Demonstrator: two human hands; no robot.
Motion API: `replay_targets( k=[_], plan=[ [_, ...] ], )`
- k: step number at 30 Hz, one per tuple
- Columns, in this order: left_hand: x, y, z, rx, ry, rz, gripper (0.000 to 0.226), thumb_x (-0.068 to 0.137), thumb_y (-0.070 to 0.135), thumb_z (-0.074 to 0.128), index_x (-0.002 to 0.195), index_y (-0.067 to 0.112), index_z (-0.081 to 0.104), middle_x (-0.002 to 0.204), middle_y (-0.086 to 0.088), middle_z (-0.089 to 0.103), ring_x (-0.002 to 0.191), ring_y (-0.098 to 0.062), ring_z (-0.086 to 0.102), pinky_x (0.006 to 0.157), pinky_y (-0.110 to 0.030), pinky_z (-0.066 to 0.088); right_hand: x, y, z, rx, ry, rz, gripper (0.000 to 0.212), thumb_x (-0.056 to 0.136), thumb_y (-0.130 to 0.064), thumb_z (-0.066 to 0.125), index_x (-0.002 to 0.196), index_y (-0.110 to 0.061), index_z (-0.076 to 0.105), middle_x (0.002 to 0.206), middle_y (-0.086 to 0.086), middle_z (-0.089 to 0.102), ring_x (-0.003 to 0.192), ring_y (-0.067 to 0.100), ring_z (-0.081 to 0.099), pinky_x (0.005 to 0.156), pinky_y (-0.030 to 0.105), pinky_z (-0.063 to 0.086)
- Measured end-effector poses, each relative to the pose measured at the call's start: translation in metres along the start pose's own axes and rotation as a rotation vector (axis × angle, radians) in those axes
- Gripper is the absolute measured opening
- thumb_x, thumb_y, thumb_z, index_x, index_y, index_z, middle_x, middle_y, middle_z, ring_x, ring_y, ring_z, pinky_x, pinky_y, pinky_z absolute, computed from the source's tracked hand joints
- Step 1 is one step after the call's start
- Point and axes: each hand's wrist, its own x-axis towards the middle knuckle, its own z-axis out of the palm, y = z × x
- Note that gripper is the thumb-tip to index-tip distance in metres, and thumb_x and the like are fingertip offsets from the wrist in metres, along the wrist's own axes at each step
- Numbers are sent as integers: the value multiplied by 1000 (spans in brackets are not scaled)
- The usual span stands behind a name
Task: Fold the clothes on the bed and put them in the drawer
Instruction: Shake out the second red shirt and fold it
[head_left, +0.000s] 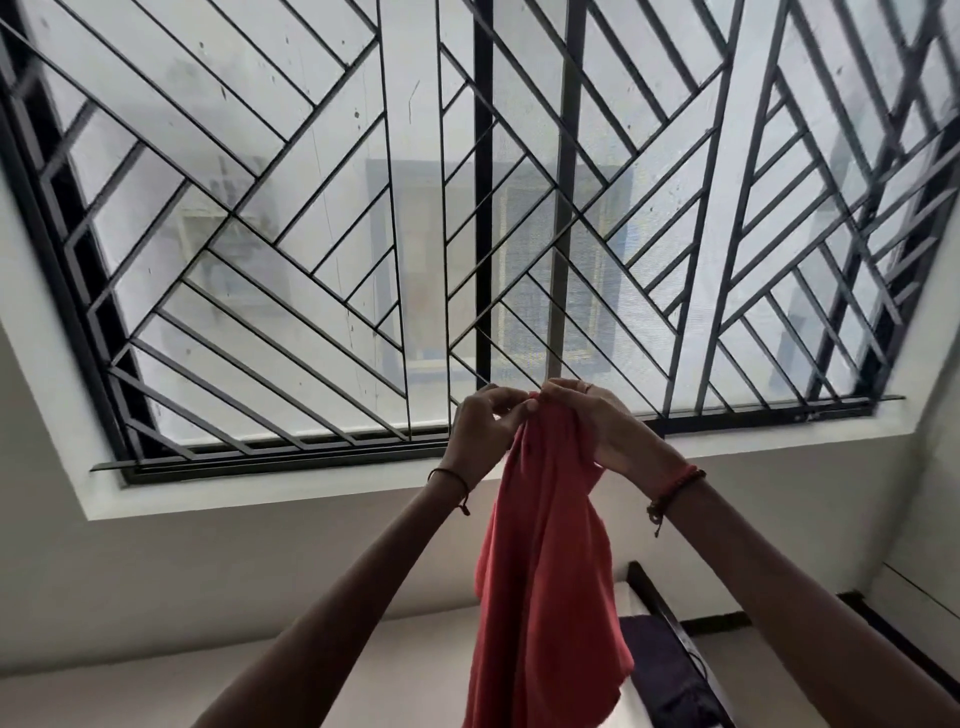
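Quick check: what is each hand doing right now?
Left hand: pinches the top edge of the red garment.
Right hand: grips the bunched top of the same garment, which hangs down below.

One left hand (480, 426), one right hand (589, 418), one red garment (545, 571), two bracelets (450, 475), one barred window (270, 218), one dark cloth (665, 670).

Pale, diffuse daylight comes through the barred window (467, 234) far ahead of me, and its mesh hazes the building beyond. My arms (363, 597) are backlit and dark, while the red cloth (545, 571) keeps its colour. The wall (208, 571) below lies in soft grey shade. The bars bow towards the left and right edges.
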Motion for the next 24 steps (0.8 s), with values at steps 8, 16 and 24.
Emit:
replay_targets(
  k=[8, 16, 24],
  plan=[
    [-6, 0, 5, -260, 24, -233, 16, 85, 13, 67, 94, 1, 72, 82, -6, 69, 69, 0, 61, 68, -19, 48, -5, 13, -1, -949, 438, -448, 25, 81, -21, 73, 78, -18, 49, 75, 7, 59, 66, 17, 54, 58, 24, 44],
    [1, -1, 5, -252, 97, -358, 17, 81, 20, 72, 84, 4, 74, 75, -6, 70, 67, -8, 61, 65, -23, 48, -36, 68, 22, -1005, 361, -468, 39, 75, -27, 79, 93, -9, 50, 80, 3, 56, 69, 15, 51, 56, 8, 35],
    [4, 7, -1, -236, 129, -391, 19, 76, 25, 76, 80, 7, 75, 71, -5, 71, 59, -6, 56, 63, -24, 44, -23, 74, 22, -922, 433, -495, 30, 77, -19, 77, 98, -5, 62, 89, 5, 66, 80, 17, 60, 72, 10, 43]
  ],
)
